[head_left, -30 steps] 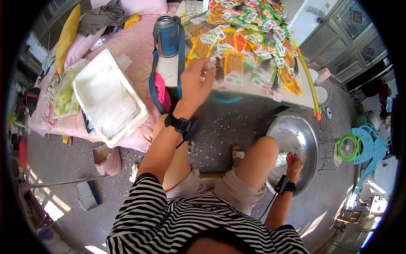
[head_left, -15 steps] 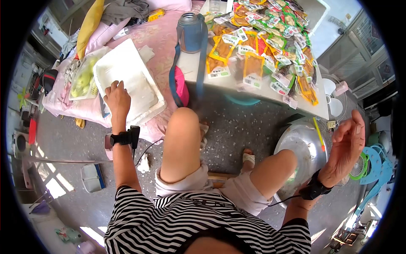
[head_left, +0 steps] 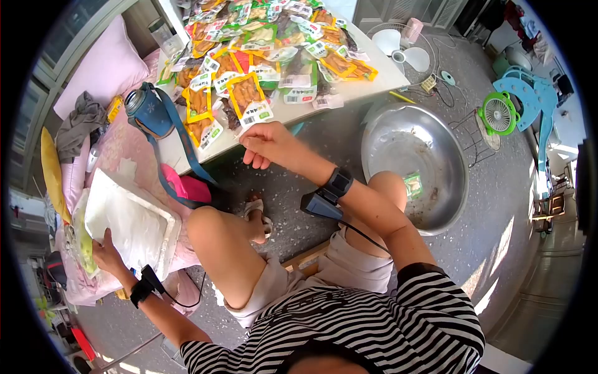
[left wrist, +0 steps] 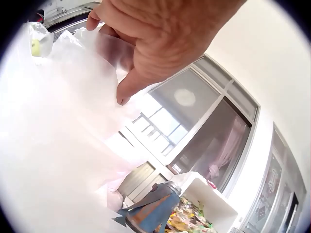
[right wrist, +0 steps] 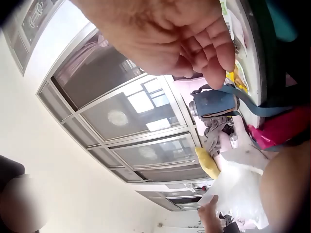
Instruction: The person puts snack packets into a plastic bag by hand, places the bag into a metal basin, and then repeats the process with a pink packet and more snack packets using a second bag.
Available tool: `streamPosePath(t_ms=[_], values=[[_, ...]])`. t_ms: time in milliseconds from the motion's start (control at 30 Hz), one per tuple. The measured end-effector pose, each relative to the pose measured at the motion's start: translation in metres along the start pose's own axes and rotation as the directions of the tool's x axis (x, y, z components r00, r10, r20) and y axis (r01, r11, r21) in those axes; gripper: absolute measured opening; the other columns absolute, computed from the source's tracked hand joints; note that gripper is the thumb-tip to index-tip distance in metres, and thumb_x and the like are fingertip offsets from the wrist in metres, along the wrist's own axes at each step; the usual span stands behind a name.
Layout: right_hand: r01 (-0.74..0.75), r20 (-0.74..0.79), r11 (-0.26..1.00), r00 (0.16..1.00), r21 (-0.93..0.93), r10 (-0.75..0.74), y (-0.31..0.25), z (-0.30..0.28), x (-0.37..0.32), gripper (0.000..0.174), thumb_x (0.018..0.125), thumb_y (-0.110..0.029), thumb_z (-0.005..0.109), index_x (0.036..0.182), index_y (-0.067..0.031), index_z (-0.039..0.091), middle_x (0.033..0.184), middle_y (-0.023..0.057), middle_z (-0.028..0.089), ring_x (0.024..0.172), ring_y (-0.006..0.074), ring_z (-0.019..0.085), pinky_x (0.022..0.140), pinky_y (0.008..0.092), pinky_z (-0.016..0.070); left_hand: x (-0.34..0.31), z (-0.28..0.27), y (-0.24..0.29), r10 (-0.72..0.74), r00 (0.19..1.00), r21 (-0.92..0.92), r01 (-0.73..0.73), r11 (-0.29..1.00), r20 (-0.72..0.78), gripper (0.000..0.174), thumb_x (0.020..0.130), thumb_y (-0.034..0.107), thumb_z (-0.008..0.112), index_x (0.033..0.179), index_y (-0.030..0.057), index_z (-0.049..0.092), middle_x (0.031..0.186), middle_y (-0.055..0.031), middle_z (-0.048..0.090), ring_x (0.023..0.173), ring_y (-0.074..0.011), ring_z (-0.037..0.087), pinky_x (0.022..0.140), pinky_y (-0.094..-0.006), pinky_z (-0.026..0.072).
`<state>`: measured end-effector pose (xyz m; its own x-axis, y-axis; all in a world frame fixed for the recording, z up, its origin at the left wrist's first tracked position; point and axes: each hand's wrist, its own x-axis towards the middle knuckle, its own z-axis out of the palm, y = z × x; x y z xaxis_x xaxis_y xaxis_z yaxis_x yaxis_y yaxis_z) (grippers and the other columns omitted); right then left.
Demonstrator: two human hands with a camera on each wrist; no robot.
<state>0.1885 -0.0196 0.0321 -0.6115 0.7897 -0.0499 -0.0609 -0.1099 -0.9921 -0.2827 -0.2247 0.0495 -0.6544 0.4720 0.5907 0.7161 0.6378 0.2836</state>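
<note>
At the left edge of a white foam box (head_left: 167, 227), my left hand (head_left: 109, 252) pinches thin white translucent plastic (left wrist: 63, 102); in the left wrist view the thumb lies over it and some fingers show through it. My right hand (head_left: 271, 146) hangs in the air just off the front edge of the white table (head_left: 380, 56), its fingers loosely bent and holding nothing. Nearest to it lies a yellow-edged food packet (head_left: 246, 93), at the front of a wide heap of packets. The palm and bent fingers of the right hand (right wrist: 170, 43) show empty in the right wrist view.
A metal basin (head_left: 445, 149) on the floor at right holds a small green packet (head_left: 412, 186). A blue bottle (head_left: 149, 112) with a strap stands at the table's left, by a pink item (head_left: 185, 186). Fans (head_left: 498, 114) stand farther right.
The left hand has gone from over the foam box to its left edge and grips plastic. The right hand has swung left from beside the basin to the table front. The head view has turned.
</note>
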Motion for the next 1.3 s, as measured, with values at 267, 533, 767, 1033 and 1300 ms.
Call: streamPosePath(t_ms=[267,533,767,1033,1300], values=[[-0.106,-0.085,0.992,0.991,-0.073,0.1,0.024,-0.035,-0.008,0.027,0.091,-0.024,0.054,0.098,0.0003,0.062,0.075,0.0082,0.066,0.061,0.0113,0.061,0.052,0.023,0.0498,0.016,0.041,-0.018,-0.181,0.978,-0.532,0.206,0.821,0.1,0.045,0.093,0.036,0.054,0.093,-0.0067,0.068,0.079,-0.0117,0.067,0.073,-0.0178,0.06,0.07,-0.0288,0.0465],[-0.11,-0.093,0.991,0.99,-0.074,0.103,0.028,-0.048,-0.008,0.029,0.094,-0.025,0.055,0.107,-0.0002,0.061,0.077,0.0072,0.066,0.06,0.0092,0.059,0.053,0.0203,0.0477,0.013,-0.014,0.031,-0.227,0.959,-0.814,-0.008,0.58,-0.172,0.03,0.093,0.018,0.055,0.103,-0.0079,0.066,0.094,-0.0123,0.068,0.084,-0.0156,0.061,0.078,-0.0275,0.0469],[-0.096,-0.105,0.994,0.99,-0.057,0.089,0.029,-0.041,-0.009,0.029,0.094,-0.024,0.055,0.108,0.0005,0.06,0.078,0.0077,0.066,0.06,0.0089,0.059,0.053,0.0199,0.0479,0.003,-0.063,0.095,-0.258,0.961,-0.945,-0.012,0.327,-0.101,0.033,0.095,0.02,0.052,0.105,-0.0089,0.061,0.097,-0.0129,0.067,0.092,-0.0199,0.062,0.083,-0.0314,0.0493],[0.011,0.02,0.999,1.0,0.034,-0.012,0.008,-0.025,-0.015,0.028,0.093,-0.025,0.057,0.109,-0.0025,0.062,0.084,0.006,0.066,0.068,0.008,0.059,0.06,0.0198,0.0485,-0.038,-0.041,0.215,0.244,0.826,-0.746,0.564,-0.355,0.508,0.044,0.099,0.026,0.043,0.136,0.0028,0.042,0.131,-0.0201,0.051,0.122,-0.0301,0.049,0.098,-0.047,0.0428],[-0.316,0.317,0.801,0.934,0.509,0.167,0.012,-0.038,0.004,0.089,0.09,-0.071,0.019,0.127,0.0049,0.048,0.103,0.018,0.065,0.09,0.0228,0.066,0.077,0.0344,0.0528,-0.069,-0.007,0.307,0.77,0.413,-0.155,0.908,-0.39,0.486,0.05,0.1,0.027,0.042,0.143,0.0064,0.029,0.145,-0.0283,0.027,0.129,-0.0433,0.037,0.071,-0.052,0.0587]])
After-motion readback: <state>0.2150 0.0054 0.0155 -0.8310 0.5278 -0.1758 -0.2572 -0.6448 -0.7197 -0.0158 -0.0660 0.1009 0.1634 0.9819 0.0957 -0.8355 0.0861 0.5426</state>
